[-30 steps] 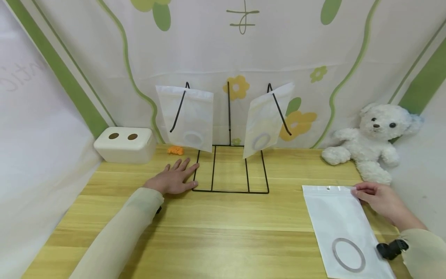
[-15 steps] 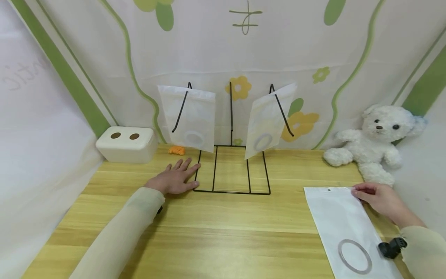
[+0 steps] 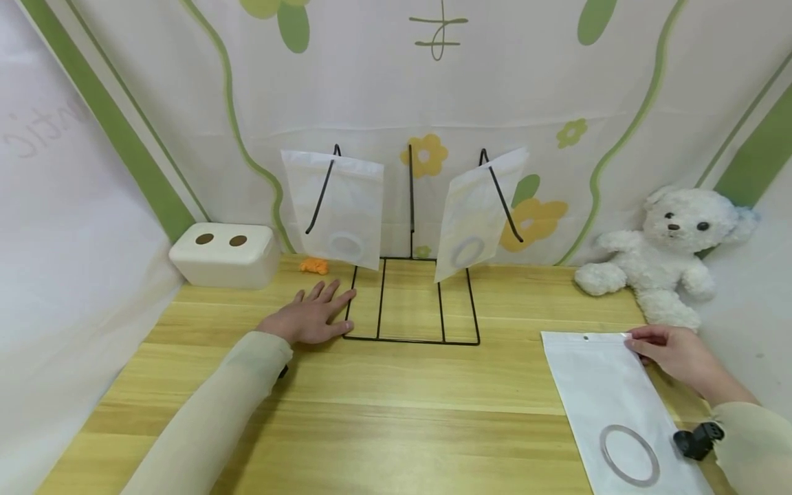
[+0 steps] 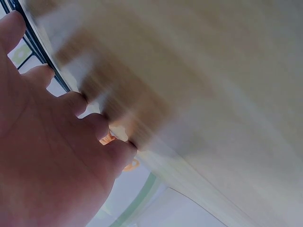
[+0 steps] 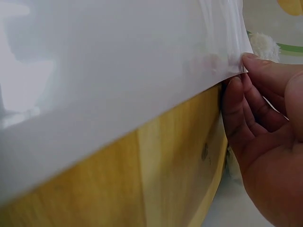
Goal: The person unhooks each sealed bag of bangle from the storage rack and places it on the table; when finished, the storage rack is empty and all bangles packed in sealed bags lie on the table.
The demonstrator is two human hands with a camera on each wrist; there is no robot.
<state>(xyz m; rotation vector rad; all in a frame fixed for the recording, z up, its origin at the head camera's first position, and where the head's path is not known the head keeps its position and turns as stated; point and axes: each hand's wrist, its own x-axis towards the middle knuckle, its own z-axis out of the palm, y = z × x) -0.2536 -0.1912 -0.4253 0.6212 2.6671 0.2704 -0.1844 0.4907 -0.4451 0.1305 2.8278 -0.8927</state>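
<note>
You look to be about two-thirds through: two white zip pouches hang from the wire display rack (image 3: 411, 340), the left pouch (image 3: 359, 206) on one outer hook and the right pouch (image 3: 471, 210) on the other. What seems left is the third pouch (image 3: 609, 392), which is not hung; it lies over the wooden tabletop (image 3: 371, 419), to the right of the rack and well apart from it. The middle rod (image 3: 411, 199) carries no pouch.

Your right hand (image 3: 680, 357) is pinching that third pouch by its upper right corner, thumb against fingers. Your left hand (image 3: 309, 322) grasps nothing — its fingers are spread on the tabletop, with fingertips at the side of the rack's base.

Counted up, you have three pouches — each showing one ring shape — and one rack. Around them are one white plush bear (image 3: 668, 247), one white box (image 3: 225, 268) with two brown spots, and one small orange item (image 3: 314, 266), too small to identify.
</note>
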